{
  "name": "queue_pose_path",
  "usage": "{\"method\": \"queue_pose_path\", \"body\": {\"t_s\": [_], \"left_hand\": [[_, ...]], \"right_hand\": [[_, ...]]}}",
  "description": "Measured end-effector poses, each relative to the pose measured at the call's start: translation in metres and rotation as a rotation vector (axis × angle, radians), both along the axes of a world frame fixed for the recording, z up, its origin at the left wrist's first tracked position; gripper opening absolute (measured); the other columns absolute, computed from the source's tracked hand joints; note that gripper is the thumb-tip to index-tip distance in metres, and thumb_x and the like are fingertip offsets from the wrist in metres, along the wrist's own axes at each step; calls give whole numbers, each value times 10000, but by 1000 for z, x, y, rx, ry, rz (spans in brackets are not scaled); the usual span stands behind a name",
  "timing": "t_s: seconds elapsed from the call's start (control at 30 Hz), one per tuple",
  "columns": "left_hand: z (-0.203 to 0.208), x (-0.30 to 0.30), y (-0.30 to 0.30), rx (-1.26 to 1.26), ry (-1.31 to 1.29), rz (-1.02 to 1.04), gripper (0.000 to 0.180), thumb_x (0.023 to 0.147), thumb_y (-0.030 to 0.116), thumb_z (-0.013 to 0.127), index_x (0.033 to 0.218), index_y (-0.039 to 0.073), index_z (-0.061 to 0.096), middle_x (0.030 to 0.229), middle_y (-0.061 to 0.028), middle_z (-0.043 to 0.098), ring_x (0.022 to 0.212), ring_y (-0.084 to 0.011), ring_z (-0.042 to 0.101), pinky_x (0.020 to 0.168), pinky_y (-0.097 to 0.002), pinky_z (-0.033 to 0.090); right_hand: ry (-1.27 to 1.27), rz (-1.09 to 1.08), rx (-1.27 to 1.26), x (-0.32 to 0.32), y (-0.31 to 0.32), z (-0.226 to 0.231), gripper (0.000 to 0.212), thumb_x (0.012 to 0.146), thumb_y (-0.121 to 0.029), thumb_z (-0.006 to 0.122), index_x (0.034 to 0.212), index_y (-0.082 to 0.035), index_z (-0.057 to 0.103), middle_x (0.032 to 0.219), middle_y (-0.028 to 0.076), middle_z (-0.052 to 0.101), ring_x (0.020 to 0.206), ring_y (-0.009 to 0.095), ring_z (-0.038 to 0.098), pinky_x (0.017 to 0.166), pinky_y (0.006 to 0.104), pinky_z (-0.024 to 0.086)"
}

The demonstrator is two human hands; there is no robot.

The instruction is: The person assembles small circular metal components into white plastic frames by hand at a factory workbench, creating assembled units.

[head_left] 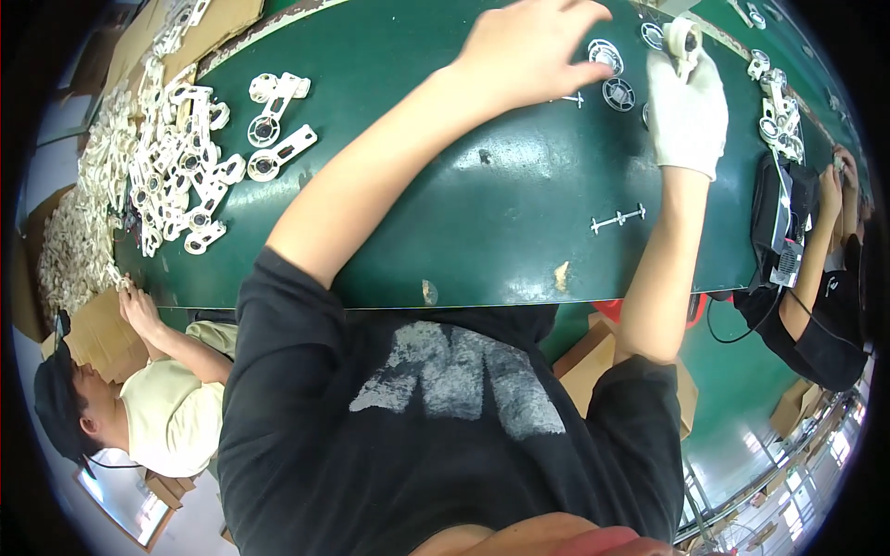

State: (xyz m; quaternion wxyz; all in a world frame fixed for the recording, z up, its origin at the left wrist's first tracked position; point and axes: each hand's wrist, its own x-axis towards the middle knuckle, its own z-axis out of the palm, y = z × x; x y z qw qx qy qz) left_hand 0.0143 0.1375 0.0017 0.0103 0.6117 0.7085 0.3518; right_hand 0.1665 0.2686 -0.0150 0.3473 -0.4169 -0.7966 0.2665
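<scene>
My bare left hand [533, 51] is over the far part of the green table, its thumb and fingers spread with nothing between them. Its thumb tip is beside a round spoked white disc [604, 56]; a darker round grille [618, 94] lies just nearer. My right hand [688, 116], in a white glove, is closed on a white plastic part [684, 39] with a ring-shaped head, which points away from me. The rest of that part is hidden by the glove. Another round grille [653, 35] lies left of it. A thin white sprue [618, 219] lies nearer to me.
Several white ring-headed parts [278, 153] lie left of my arm, beside a large heap [176, 167]. More parts [779, 116] and a black device [774, 218] stand at the right edge. Co-workers sit at left [167, 398] and right [820, 324].
</scene>
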Motion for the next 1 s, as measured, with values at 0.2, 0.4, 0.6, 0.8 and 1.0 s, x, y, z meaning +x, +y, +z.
{"method": "queue_pose_path", "body": {"t_s": [0.2,0.4,0.6,0.8,1.0], "left_hand": [[-20,-7,36,-64,203,-156,374,809,323,793,1053,72,662,985,-116,633,990,-317,661,806,-429,578],[-15,-31,-11,118,156,-157,477,877,264,753,1235,-26,628,979,-163,669,898,-335,683,773,-402,567],[-3,-25,-78,241,347,-124,605,770,333,839,1297,98,657,931,17,729,825,-179,672,650,-300,567],[-25,-16,-115,191,214,-49,617,710,211,892,1285,91,699,1040,-25,759,932,-222,710,738,-320,600],[-31,-19,-120,308,101,-121,596,709,156,905,1261,61,703,1132,-76,756,927,-244,734,770,-320,605]], "right_hand": [[-114,-6,9,7,15,0,454,912,-335,677,1251,-34,681,997,94,731,874,179,667,854,318,509],[-243,116,-87,1,-18,16,487,905,-436,664,1233,-80,715,1053,131,758,984,260,710,891,350,530],[-529,431,-57,-9,-77,33,403,939,-424,591,1184,-135,730,1000,176,749,970,380,718,855,440,563],[-453,562,208,-10,-105,12,267,893,-323,703,1070,-127,742,849,110,741,805,306,729,680,392,569],[-406,589,176,-12,-117,15,215,878,-297,707,1013,-131,729,801,111,723,785,307,726,675,393,567]]}}
